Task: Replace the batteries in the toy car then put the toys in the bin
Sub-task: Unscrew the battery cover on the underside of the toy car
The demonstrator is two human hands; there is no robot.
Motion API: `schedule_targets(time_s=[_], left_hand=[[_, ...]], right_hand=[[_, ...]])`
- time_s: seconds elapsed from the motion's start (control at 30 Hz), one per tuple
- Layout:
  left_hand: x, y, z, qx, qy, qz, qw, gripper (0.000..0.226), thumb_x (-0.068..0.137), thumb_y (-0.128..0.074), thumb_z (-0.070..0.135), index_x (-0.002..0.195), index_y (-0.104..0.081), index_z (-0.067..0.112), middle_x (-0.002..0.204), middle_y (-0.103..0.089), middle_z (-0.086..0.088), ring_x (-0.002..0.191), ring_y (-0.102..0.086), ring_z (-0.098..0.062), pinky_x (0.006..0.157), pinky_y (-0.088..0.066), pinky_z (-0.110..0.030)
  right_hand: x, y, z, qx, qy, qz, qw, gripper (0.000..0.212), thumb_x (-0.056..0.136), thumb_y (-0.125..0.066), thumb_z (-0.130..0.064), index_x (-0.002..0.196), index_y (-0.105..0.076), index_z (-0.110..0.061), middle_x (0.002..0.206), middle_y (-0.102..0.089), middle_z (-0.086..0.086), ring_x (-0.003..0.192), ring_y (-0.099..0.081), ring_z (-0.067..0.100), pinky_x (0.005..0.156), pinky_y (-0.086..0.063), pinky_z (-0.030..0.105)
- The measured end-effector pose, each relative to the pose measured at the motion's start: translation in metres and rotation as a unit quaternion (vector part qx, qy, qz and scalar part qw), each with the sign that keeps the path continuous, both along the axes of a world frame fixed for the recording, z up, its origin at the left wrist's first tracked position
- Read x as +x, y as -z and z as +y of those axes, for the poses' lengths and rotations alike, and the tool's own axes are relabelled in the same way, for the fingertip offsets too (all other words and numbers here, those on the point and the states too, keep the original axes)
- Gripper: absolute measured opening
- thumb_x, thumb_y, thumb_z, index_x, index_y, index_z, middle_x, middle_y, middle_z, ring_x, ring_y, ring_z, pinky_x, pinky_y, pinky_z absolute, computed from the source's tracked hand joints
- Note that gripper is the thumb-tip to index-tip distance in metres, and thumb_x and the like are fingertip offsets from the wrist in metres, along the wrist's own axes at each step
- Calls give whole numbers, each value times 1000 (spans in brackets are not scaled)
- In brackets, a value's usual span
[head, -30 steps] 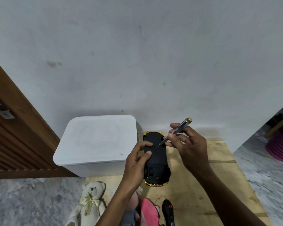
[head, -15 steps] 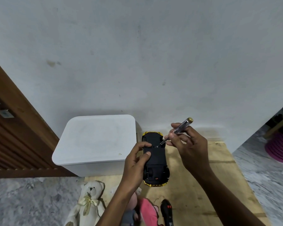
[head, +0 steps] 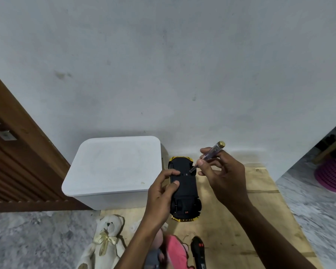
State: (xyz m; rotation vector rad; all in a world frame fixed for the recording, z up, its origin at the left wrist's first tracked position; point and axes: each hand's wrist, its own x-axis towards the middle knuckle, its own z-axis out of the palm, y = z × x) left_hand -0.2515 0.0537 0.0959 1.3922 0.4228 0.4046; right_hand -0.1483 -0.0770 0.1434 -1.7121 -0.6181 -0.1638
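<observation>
1. Holding the toy car (head: 184,193) belly-up above the wooden board (head: 260,200), the left hand (head: 161,197) is closed around the chassis from the car's 9 o'clock side, thumb and forefinger pressed on the black underside. The car sits just right of the white bin (head: 113,167), whose lid is on.

2. The right hand (head: 221,175) pinches a clear-handled screwdriver (head: 209,155) between thumb and fingertips, handle tilted toward 1 o'clock, tip down on the chassis near its far end. A small screw probably sits there; it is too small to make out.

3. For the step in hand, loosening the battery cover, the blade should be seated fully in the screw head before any turn, and the shaft brought closer to square with the chassis. The present lean invites slipping out.

4. Pressure should run straight down the shaft while the fingers roll the handle. The left hand must brace the car against that push, so it does not rock.

5. A freed screw is likely to drop and roll across the board, so keeping the car level and lifting the screw away with care would help.

6. Waiting on the floor at 6 to 7 o'clock are the cream teddy bear (head: 107,241), a pink soft toy (head: 175,249) and a black remote (head: 197,251). The bin lid will need opening before they go in.
</observation>
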Motion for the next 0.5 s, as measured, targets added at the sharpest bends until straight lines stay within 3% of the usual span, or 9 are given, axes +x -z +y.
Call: schedule_targets(time_s=[0.07, 0.17, 0.23, 0.37, 0.5], left_hand=[[0, -1, 0, 6, -1, 3, 1000, 21, 98, -52, -4, 111, -63, 10, 89, -73, 12, 76, -66, -18, 63, -53, -33], [-1, -4, 1, 3, -3, 6, 1000, 21, 98, -52, -4, 111, -62, 10, 87, -73, 13, 73, -66, -15, 60, -52, -30], [-1, -5, 2, 1, -2, 5, 1000, 21, 99, -52, -4, 110, -62, 10, 86, -73, 12, 72, -65, -16, 58, -51, -30], [0, -7, 3, 6, 0, 2, 1000, 21, 98, -51, -4, 110, -62, 10, 88, -72, 13, 73, -65, -18, 59, -52, -32], [-1, -6, 5, 3, 4, 0, 1000, 24, 96, -49, -8, 112, -61, 7, 90, -72, 12, 72, -67, -12, 58, -52, -30]], right_hand=[[-3, -4, 0, -8, 6, -19, 1000, 36, 83, -77, -6, 109, -65, -28, 96, -72, -12, 78, -72, 14, 58, -63, 39], [-7, -9, 0, 21, -1, -6, 1000, 83, 79, -79, 1, 141, -38, -36, 85, -73, -4, 77, -73, 12, 67, -61, 24], [-7, -10, -1, 19, 6, -37, 999, 95, 78, -80, 2, 147, -28, -36, 84, -73, -2, 72, -73, 12, 69, -60, 22], [-5, -10, 2, -4, 17, -111, 994, 78, 78, -81, -1, 138, -41, -30, 86, -72, -5, 69, -71, 6, 65, -61, 26], [-6, -11, 1, 32, 23, -117, 992, 55, 81, -77, -22, 129, -52, -31, 93, -69, -4, 82, -71, 13, 62, -61, 27]])
